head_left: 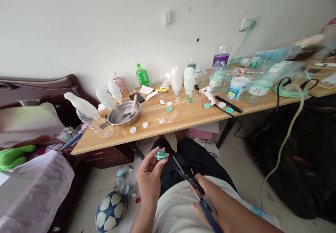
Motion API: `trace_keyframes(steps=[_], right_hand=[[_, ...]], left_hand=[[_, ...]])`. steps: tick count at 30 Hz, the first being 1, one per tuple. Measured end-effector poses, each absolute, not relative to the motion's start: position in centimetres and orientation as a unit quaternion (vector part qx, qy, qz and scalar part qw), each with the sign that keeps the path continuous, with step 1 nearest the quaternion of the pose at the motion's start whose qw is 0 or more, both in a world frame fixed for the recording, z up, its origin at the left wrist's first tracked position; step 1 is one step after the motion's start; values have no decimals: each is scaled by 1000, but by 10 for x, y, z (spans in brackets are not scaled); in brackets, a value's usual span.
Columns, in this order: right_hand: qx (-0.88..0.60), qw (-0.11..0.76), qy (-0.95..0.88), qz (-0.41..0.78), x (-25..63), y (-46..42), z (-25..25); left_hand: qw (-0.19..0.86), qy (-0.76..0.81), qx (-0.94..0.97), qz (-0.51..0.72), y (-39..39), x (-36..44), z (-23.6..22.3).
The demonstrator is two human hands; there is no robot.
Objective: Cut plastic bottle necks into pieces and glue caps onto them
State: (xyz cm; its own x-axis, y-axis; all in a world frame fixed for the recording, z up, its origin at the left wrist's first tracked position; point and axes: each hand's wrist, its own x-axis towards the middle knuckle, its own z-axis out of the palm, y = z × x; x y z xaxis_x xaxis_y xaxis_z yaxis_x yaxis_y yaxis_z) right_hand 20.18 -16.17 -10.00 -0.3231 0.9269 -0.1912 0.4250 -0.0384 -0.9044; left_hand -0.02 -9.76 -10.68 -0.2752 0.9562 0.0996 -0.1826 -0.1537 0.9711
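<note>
Between the thumb and fingers of my left hand is a small green bottle neck, a short cut-off ring-shaped piece. My right hand grips a pair of dark-handled scissors, their blades spread apart and pointing up and left. The blade tips are close to the bottle neck but apart from it. Both hands are above my lap, in front of the table's near edge. Part of the right hand's fingers is hidden behind the scissor handles.
On the wooden table are a metal bowl with a brush, several white-coated bottles, loose caps, a white glue gun and a paper cup. Clear plastic bottles crowd the right. A football lies on the floor.
</note>
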Motion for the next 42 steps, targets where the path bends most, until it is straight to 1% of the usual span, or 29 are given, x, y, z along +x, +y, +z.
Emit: trace_keyframes(steps=[3, 5, 7, 9, 10, 11, 13, 15, 17, 19, 21, 23, 26, 28, 29, 32, 34, 36, 39, 42], right_hand=[[-584, 236, -732, 259, 197, -155, -108], [-583, 226, -766, 151, 195, -144, -111], [-578, 220, -782, 72, 194, -131, -112], [-577, 221, -786, 25, 193, -120, -111], [-576, 222, -786, 16, 193, -116, -111], [-576, 224, -786, 12, 194, -114, -111], [-577, 228, -784, 22, 197, -112, -115], [-580, 231, -779, 55, 202, -114, -122], [-585, 231, -772, 97, 206, -116, -132], [-591, 223, -764, 131, 208, -118, -142], [-597, 211, -758, 156, 205, -117, -149], [-596, 196, -758, 180, 199, -113, -152], [-576, 186, -772, 194, 186, -101, -147], [-562, 209, -781, 174, 179, -90, -137], [-559, 232, -783, 146, 178, -85, -131], [-577, 281, -767, -1, 183, -72, -107], [-600, 267, -749, -93, 190, -69, -90], [-628, 236, -727, -147, 197, -68, -73], [-670, 203, -689, -190, 206, -64, -49], [-695, 196, -661, -204, 217, -55, -32]], left_hand=[[464, 475, 403, 630, -97, 1, -109], [444, 488, 431, 616, -90, -6, -110], [351, 515, 478, 619, -77, -29, -112], [191, 546, 495, 648, -62, -67, -116], [145, 556, 481, 662, -56, -90, -120], [138, 561, 457, 676, -53, -112, -126], [204, 562, 407, 691, -56, -149, -144], [333, 536, 370, 682, -71, -164, -170], [455, 503, 345, 649, -90, -156, -200], [546, 473, 325, 611, -104, -137, -227], [573, 466, 328, 589, -108, -120, -243], [603, 453, 338, 563, -105, -111, -244], [657, 423, 372, 501, -90, -104, -218], [681, 402, 420, 445, -76, -95, -188], [670, 396, 473, 413, -68, -88, -171], [604, 404, 529, 439, -42, -63, -117], [566, 428, 536, 457, -22, -45, -85], [533, 422, 564, 469, -1, -30, -60], [536, 389, 595, 455, 30, -10, -36], [546, 388, 613, 419, 50, 4, -24]])
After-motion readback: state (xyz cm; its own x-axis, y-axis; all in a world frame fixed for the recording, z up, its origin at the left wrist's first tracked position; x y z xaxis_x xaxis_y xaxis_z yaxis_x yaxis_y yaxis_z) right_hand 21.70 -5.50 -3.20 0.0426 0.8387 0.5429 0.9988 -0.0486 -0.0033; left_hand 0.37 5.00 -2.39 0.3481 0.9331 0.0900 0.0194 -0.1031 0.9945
